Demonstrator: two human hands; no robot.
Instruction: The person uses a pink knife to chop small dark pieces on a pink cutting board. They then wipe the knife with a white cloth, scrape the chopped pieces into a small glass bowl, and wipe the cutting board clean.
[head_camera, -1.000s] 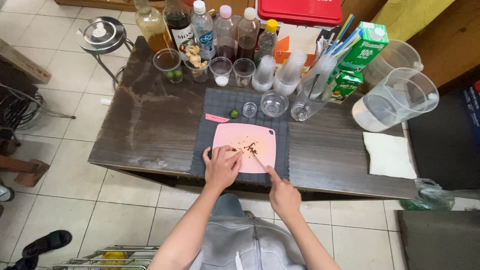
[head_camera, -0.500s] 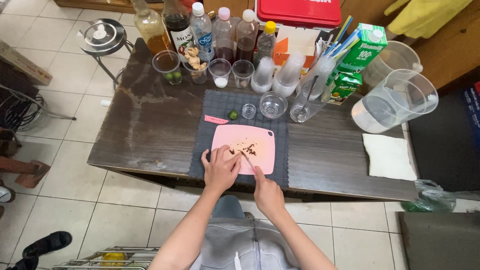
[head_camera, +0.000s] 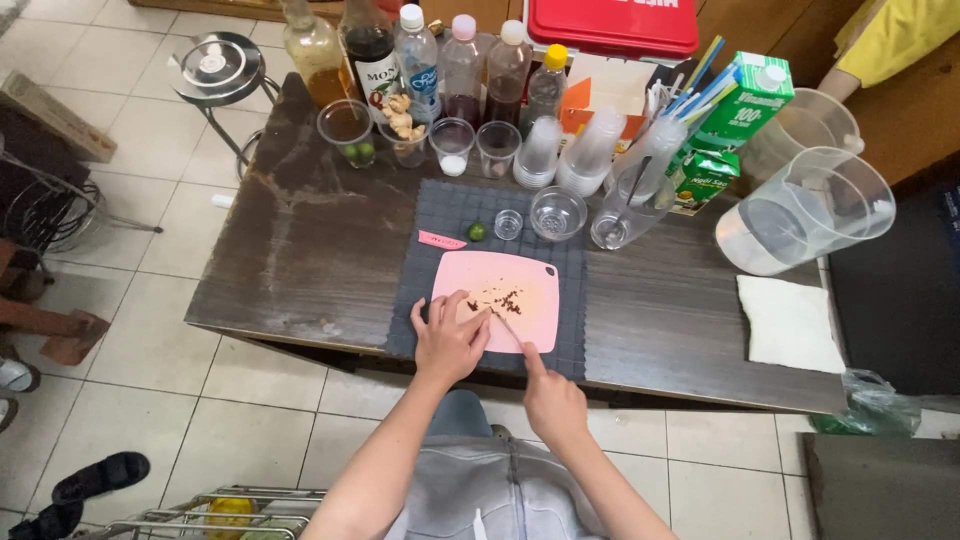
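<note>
A pink cutting board (head_camera: 520, 277) lies on a dark grey mat (head_camera: 440, 215) at the table's near edge. A small heap of dark chopped bits (head_camera: 500, 300) sits in the board's middle. My left hand (head_camera: 447, 340) presses flat on the board's near left part, fingers spread beside the bits. My right hand (head_camera: 551, 400) grips a knife (head_camera: 508, 327) whose blade points up-left into the chopped bits.
On the mat lie a small green lime (head_camera: 477, 232), a pink knife cover (head_camera: 441, 240), a small glass (head_camera: 508, 224) and a glass bowl (head_camera: 557, 212). Bottles, cups and cartons line the table's back. Two clear jugs (head_camera: 810, 215) and a white cloth (head_camera: 790, 322) sit right.
My right hand has drawn back toward me and to the right, and the knife now points more steeply into the chopped bits. My left hand stays on the board.
</note>
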